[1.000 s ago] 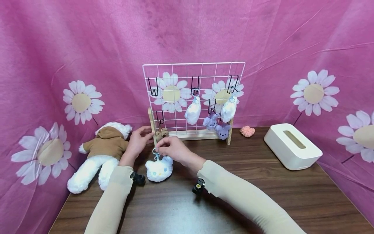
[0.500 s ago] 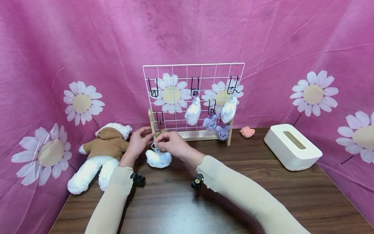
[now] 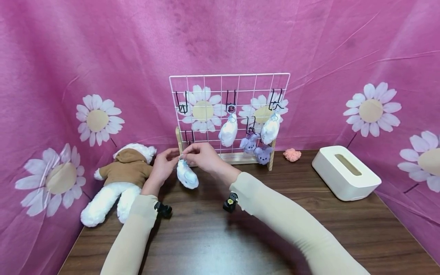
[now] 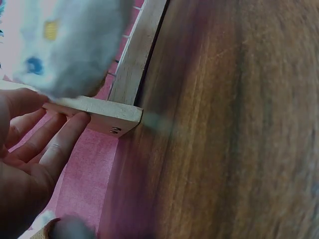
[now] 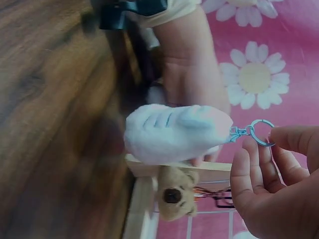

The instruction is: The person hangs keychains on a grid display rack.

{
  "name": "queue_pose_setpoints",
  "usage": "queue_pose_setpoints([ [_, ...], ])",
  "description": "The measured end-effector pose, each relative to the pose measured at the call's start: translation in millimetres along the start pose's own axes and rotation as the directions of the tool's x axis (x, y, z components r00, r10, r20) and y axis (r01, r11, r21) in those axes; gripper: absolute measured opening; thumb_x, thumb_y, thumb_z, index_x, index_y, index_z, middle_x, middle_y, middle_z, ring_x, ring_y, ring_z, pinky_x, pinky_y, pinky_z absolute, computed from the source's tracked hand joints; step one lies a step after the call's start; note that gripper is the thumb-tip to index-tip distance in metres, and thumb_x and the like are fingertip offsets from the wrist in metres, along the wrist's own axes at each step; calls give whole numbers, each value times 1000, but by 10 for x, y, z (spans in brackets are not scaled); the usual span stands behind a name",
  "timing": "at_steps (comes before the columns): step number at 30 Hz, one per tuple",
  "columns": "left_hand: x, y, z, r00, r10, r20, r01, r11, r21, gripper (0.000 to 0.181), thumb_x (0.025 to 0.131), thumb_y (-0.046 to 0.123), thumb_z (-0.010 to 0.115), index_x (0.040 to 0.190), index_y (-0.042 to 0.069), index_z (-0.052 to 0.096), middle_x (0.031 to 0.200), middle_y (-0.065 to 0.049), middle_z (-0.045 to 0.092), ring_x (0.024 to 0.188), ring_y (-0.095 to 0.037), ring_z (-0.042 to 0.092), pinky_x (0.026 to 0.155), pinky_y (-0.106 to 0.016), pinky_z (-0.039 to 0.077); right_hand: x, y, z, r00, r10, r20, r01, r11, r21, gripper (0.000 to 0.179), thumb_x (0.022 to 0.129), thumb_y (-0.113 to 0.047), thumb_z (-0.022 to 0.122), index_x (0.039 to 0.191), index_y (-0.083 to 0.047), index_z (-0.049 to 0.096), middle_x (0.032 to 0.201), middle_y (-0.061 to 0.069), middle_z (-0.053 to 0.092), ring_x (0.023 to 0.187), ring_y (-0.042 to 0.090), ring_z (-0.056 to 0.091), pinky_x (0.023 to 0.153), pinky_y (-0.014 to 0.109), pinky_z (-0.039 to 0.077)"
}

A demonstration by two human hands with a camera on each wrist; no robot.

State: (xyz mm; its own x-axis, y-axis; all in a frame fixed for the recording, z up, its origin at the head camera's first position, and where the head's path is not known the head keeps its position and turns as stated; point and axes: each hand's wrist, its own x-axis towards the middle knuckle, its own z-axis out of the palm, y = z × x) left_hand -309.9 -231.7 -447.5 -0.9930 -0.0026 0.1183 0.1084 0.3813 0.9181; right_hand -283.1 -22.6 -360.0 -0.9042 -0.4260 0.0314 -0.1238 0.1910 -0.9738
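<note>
My right hand [image 3: 206, 158] pinches the metal ring of a white plush keychain [image 3: 187, 175], which hangs below the fingers in front of the wire grid rack's [image 3: 229, 75] left end. In the left wrist view the plush [image 4: 75, 45] shows a blue eye and a yellow nose. My left hand [image 3: 161, 168] stands beside the rack's left wooden post [image 4: 122, 112], its rather straight fingertips touching the outer side. Behind the keychain, in the right wrist view, a brown bear plush [image 5: 174, 191] hangs from a black hook [image 5: 224, 199].
More black hooks [image 3: 182, 103] are on the grid. Two white plush keychains [image 3: 228, 131] and two purple ones [image 3: 264, 156] hang at its middle and right. A white teddy in a brown hoodie [image 3: 127, 172] lies left. A pink yarn bundle [image 3: 292, 155] and white tissue box [image 3: 347, 172] stand right.
My right hand has raised the white plush keychain and brought it toward the rack. The plush has turned from face-on to side-on. My left hand has stayed at the post.
</note>
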Motion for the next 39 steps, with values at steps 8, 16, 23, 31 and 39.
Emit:
queue_pose_setpoints([
  [8, 10, 12, 10, 1000, 0, -3, 0, 1000, 1, 41, 112, 8, 65, 150, -5, 64, 146, -32, 70, 123, -32, 71, 82, -6, 61, 43, -268, -129, 999, -39, -11, 38, 999, -33, 16, 109, -12, 74, 117, 0, 81, 103, 9, 78, 95, 29, 73, 73, 22, 67],
  [16, 4, 28, 12, 999, -15, 29, 18, 995, -100, 44, 113, 5, 64, 154, -8, 59, 149, -36, 65, 107, -12, 74, 85, -15, 70, 59, -503, -236, 998, -54, -11, 54, 998, -17, 15, 111, -13, 72, 117, -2, 80, 103, 5, 76, 89, 21, 70, 75, 26, 67],
  [23, -7, 30, 17, 1000, -15, 21, 18, 991, -130, 42, 111, -1, 61, 151, -13, 58, 140, -38, 66, 96, -7, 73, 95, -35, 75, 77, -690, -270, 994, -106, -34, 106, 994, -3, 16, 109, -8, 73, 118, 4, 79, 100, 5, 75, 94, 28, 70, 76, 23, 67],
  [31, -12, 12, 37, 1000, -5, 18, 8, 985, -172, 38, 112, -4, 59, 148, -17, 58, 137, -36, 66, 102, -14, 76, 99, -43, 74, 96, -931, -301, 989, -135, -59, 135, 991, -12, 15, 110, -7, 72, 118, 4, 79, 101, 6, 76, 85, 17, 72, 99, 53, 73],
  [39, -9, 10, 53, 1000, -17, 7, 18, 983, -185, 37, 111, 0, 65, 144, -15, 61, 144, -36, 63, 109, -16, 74, 106, -50, 71, 146, -1066, -372, 984, -148, -95, 149, 989, -3, 11, 108, -6, 75, 114, 3, 79, 96, 4, 75, 84, 19, 74, 84, 32, 75],
])
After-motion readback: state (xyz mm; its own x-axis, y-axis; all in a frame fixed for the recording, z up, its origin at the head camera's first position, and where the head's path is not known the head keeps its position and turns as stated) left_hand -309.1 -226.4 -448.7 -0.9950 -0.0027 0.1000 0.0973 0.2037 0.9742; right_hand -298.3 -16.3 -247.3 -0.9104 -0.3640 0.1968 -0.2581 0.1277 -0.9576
